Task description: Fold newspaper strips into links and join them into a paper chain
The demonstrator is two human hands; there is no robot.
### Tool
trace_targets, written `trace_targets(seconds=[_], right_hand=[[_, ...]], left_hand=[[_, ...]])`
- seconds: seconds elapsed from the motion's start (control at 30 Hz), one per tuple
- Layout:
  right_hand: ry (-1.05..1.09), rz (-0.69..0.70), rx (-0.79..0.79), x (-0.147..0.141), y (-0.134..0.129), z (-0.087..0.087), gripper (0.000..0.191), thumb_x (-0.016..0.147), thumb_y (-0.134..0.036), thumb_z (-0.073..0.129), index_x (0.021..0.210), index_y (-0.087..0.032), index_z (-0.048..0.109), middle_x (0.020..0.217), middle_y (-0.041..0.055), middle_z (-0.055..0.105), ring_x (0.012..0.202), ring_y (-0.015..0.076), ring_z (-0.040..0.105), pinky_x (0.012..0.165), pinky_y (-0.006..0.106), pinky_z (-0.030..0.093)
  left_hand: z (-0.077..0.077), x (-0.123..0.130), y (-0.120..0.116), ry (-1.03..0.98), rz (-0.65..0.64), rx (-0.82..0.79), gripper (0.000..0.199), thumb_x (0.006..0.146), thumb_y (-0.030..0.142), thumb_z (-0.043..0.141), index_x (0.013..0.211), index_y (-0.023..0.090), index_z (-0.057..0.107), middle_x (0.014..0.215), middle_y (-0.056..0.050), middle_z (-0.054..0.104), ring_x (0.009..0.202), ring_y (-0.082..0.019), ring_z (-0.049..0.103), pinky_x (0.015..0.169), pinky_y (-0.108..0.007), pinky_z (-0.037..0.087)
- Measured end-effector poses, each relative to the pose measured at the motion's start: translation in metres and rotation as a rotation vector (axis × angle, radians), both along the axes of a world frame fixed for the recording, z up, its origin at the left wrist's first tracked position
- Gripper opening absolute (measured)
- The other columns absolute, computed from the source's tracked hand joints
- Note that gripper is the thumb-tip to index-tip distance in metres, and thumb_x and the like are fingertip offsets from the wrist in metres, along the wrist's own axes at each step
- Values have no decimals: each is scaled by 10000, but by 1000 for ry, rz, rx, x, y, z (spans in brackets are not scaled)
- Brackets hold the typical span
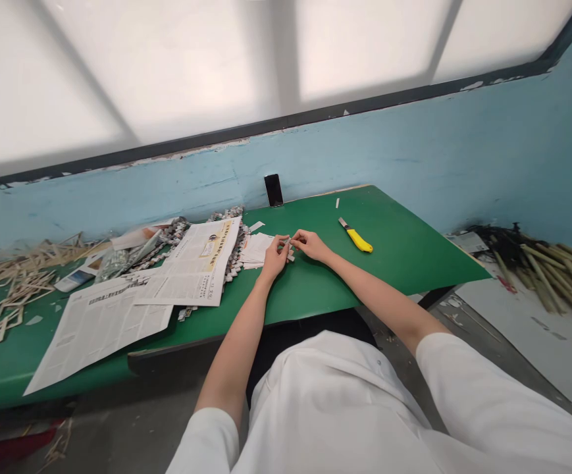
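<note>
Over the green table (325,276), my left hand (276,255) and my right hand (311,245) meet with fingertips almost touching. Both are closed in a pinch on a small folded paper piece (290,255), greyish white and mostly covered by the fingers. Just left of my left hand lies a pile of white paper pieces (255,251). Beyond that pile, a zigzag chain of folded paper (235,258) sticks out from under a newspaper sheet (187,263). Apart from my right hand, to its right, rests a yellow utility knife (357,238) with its blade showing.
A phone (274,190) leans upright against the blue wall (389,151). Another newspaper (103,329) overhangs the table's front edge at left. Wooden stick frames (14,289) and a clear plastic bag (128,253) lie farther left. Bamboo poles (562,270) are piled on the right.
</note>
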State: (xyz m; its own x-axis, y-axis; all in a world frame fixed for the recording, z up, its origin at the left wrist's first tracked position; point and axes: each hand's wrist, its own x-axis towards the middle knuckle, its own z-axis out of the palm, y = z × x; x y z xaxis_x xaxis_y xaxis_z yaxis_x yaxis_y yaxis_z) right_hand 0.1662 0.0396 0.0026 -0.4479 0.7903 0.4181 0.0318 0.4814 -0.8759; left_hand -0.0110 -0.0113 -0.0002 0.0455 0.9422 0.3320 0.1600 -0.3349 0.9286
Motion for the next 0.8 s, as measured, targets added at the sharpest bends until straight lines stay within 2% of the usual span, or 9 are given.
trace_targets(seconds=[0.5,0.7,0.8], right_hand=[[-50,0,-14,4,3,-1,374,885,-570,671,863,-202,614,660,0,633,609,169,577,599,302,439],[42,1,-73,0,2,1,421,875,-593,690,1037,-230,554,633,-36,626,538,154,525,561,294,428],[19,-8,-63,1,3,1,395,903,-603,650,976,-223,569,648,-29,618,556,151,520,578,293,427]], left_hand=[[-2,-4,0,176,-22,73,304,974,367,616,1238,216,608,915,-33,658,686,-117,674,573,-200,499],[1,1,1,11,6,18,343,950,396,636,1236,220,565,848,13,588,547,-72,598,457,-170,442],[3,2,2,-50,11,5,375,933,422,662,1234,228,553,820,25,579,525,-64,579,443,-165,439]])
